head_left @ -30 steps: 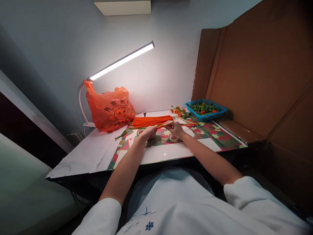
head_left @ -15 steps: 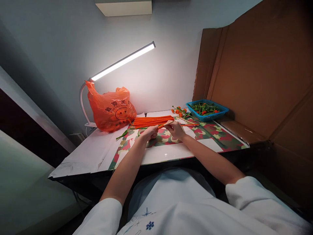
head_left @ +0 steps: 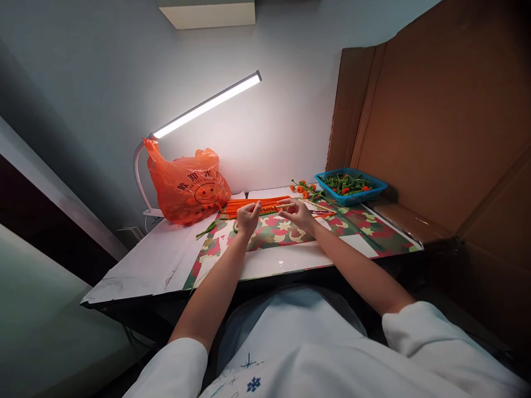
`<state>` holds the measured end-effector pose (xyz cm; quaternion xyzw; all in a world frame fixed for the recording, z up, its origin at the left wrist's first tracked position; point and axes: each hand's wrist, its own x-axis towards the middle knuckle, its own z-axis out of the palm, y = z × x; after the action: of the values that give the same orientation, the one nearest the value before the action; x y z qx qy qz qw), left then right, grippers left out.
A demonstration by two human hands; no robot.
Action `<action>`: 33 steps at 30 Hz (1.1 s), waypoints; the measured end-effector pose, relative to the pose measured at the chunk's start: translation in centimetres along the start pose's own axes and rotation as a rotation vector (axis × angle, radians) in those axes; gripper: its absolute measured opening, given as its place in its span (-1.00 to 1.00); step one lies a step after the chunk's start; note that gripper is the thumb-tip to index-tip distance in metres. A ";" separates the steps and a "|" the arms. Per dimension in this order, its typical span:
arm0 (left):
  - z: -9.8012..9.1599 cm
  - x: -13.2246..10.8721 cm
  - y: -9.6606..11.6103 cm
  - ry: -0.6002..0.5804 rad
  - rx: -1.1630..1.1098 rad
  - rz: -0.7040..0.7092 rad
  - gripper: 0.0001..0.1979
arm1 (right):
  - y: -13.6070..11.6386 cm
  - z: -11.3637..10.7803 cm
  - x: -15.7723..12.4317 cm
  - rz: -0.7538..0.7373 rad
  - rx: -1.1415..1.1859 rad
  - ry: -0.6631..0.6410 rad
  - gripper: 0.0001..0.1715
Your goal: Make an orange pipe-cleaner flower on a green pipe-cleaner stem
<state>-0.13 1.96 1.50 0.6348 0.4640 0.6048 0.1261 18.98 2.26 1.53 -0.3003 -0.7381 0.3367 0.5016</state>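
Observation:
My left hand (head_left: 248, 218) is closed in a fist at the left end of a coiled orange pipe cleaner (head_left: 269, 209). To the right, my right hand (head_left: 299, 214) pinches a thin pale wooden stick (head_left: 285, 206) between thumb and fingers. The stick points left toward the coil; whether its tip still sits inside the coil I cannot tell. Behind both hands lies a bundle of straight orange pipe cleaners (head_left: 249, 203). A roll of tape (head_left: 235, 226) is partly hidden by my left hand.
An orange plastic bag (head_left: 191, 188) stands left under a lit lamp (head_left: 207, 105). Finished-looking orange flowers (head_left: 306, 190) lie beside a blue basket (head_left: 357, 200) of green and orange pieces. Green pipe cleaners (head_left: 206, 230) rest at left. Cardboard (head_left: 431, 121) walls the right side.
My left hand has risen and turned upright into a fist. My right hand has shifted slightly right with the stick, and more of the orange coil shows between the hands.

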 end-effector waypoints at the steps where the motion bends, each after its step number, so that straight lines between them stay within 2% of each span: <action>1: -0.1 -0.1 0.1 0.015 0.045 0.028 -0.51 | -0.2 -0.3 0.0 0.027 0.004 -0.003 -0.38; 4: -0.2 -0.4 0.5 0.026 0.199 0.082 -0.53 | -0.4 -1.0 0.0 -0.003 -0.058 0.031 -0.40; 7: -0.3 -0.6 0.9 0.016 0.325 0.094 -0.55 | -0.1 -0.9 0.2 -0.154 -0.189 0.066 -0.50; 9: -0.3 -0.6 1.1 -0.003 0.363 0.090 -0.56 | 0.4 -0.6 0.4 -0.238 -0.275 0.045 -0.60; 11: -0.3 -0.6 1.2 -0.029 0.378 0.088 -0.56 | 0.8 -0.3 0.5 -0.263 -0.328 0.016 -0.69; 15: -0.4 -0.7 1.2 -0.067 0.418 0.112 -0.56 | 1.0 -0.1 1.0 -0.125 -0.290 -0.014 -0.76; 20: -0.3 -0.7 1.1 -0.089 0.431 0.139 -0.57 | 0.9 -0.4 1.5 0.091 -0.151 -0.131 -0.76; 28: -0.1 -0.8 1.1 -0.108 0.378 0.137 -0.57 | 0.9 -0.7 1.4 0.076 -0.206 -0.271 -0.76; 33: 0.1 -0.8 0.9 -0.113 0.360 0.131 -0.58 | 0.9 -0.5 1.1 0.022 -0.378 -0.285 -0.83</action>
<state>0.50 0.94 1.64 0.7090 0.5144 0.4824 -0.0031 19.23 3.72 1.57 -0.3464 -0.8480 0.2372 0.3235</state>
